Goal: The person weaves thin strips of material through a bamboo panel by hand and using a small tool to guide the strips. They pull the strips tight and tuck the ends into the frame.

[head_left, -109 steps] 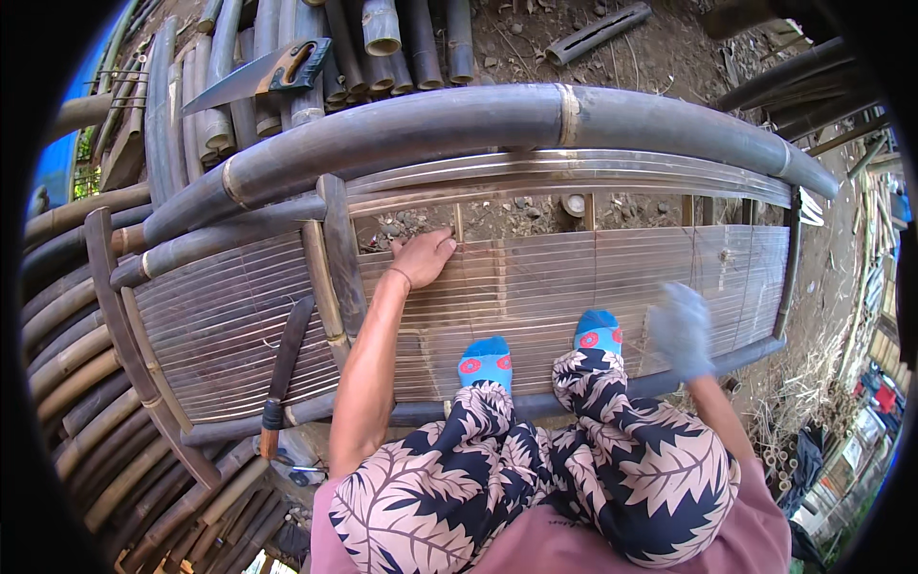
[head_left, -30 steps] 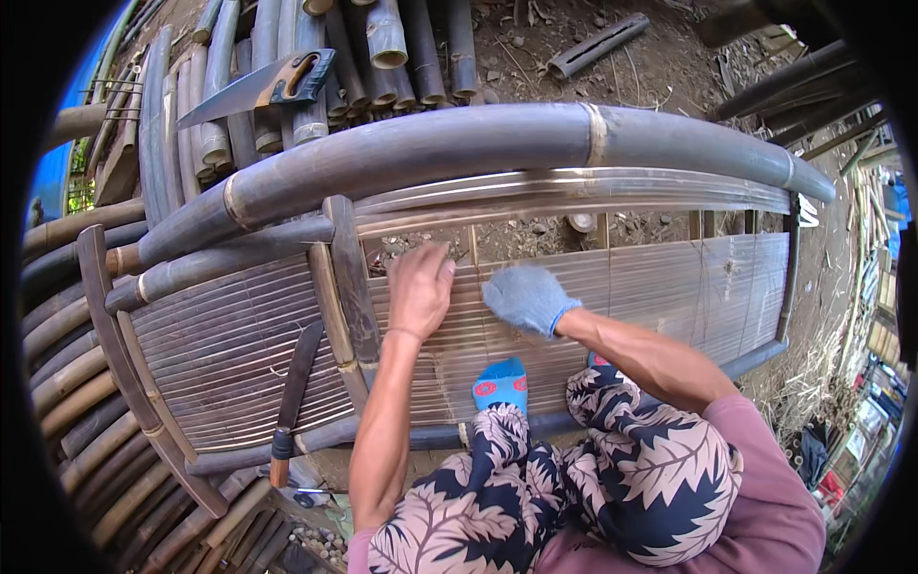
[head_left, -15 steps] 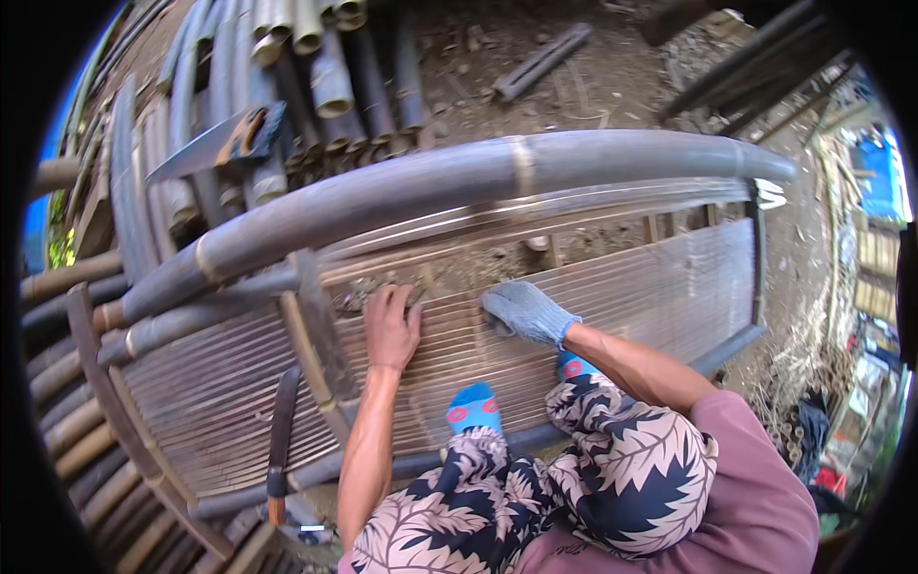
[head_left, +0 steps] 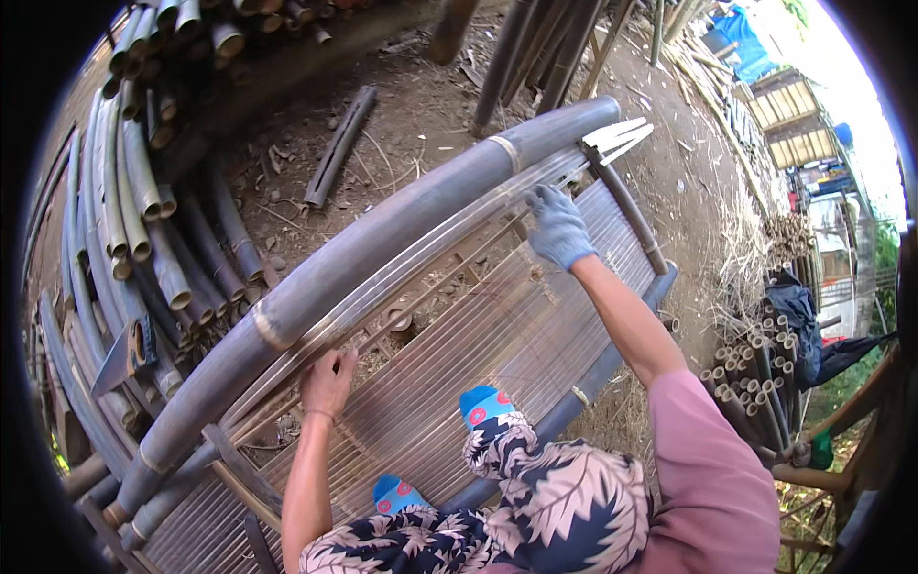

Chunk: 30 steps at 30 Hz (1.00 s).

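Note:
My bare left hand (head_left: 328,385) is at the near edge of the long thin bamboo strips (head_left: 411,266), its fingers curled over them and its thumb to the right. Farther right, my right hand (head_left: 559,230) wears a grey knit glove; its bent fingers close on the same strips near their far end. The strips run alongside a thick dark bamboo pole (head_left: 382,222). Below them is a slatted bamboo bench seat (head_left: 459,354), with an open gap between seat and strips. My feet, in blue socks, rest on the slats.
A dark crosspiece (head_left: 242,467) stands at the left of the seat. Cut bamboo poles (head_left: 105,191) are piled at the left, with a handsaw (head_left: 120,359) on them. A split bamboo piece (head_left: 340,145) lies on the dirt. Bundled bamboo (head_left: 755,383) stands at the right.
The view has turned toward the right end of the bench. Both hands have left the slats for the strips beside the thick pole, and the gloved hand has moved farther right, away from the left.

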Tool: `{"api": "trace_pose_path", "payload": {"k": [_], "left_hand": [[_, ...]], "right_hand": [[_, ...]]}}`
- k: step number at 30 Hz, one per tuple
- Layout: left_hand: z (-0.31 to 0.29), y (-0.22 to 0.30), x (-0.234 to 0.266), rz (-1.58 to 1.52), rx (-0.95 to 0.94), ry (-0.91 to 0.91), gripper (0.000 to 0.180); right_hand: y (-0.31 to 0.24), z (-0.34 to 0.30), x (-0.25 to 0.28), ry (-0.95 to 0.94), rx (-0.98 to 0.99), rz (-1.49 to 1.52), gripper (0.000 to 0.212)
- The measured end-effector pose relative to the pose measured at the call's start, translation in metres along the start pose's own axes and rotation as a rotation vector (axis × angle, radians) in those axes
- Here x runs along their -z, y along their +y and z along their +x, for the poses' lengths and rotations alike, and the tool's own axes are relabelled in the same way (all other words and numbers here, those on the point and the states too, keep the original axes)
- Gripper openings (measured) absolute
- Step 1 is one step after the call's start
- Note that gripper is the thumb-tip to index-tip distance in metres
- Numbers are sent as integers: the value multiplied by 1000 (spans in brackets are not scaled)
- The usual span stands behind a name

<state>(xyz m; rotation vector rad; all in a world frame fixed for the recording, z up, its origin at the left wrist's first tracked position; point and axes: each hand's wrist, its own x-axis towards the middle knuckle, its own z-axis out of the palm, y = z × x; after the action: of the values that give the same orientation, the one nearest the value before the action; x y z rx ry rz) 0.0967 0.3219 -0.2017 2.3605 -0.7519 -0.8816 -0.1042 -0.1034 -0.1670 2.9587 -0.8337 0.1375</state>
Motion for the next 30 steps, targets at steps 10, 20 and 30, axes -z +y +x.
{"api": "trace_pose_path", "payload": {"k": [10,20,30], "left_hand": [[-7,30,5,-31,176,-129,51],[-51,-11,-21,13,-114,262,41],[-112,-143,0,203,45,452,31]], "right_hand": [[3,15,-23,157,-48,-206,10],[-205,-24,2,-873,595,224,29],[-263,-95,6,-120,585,514,32]]}}
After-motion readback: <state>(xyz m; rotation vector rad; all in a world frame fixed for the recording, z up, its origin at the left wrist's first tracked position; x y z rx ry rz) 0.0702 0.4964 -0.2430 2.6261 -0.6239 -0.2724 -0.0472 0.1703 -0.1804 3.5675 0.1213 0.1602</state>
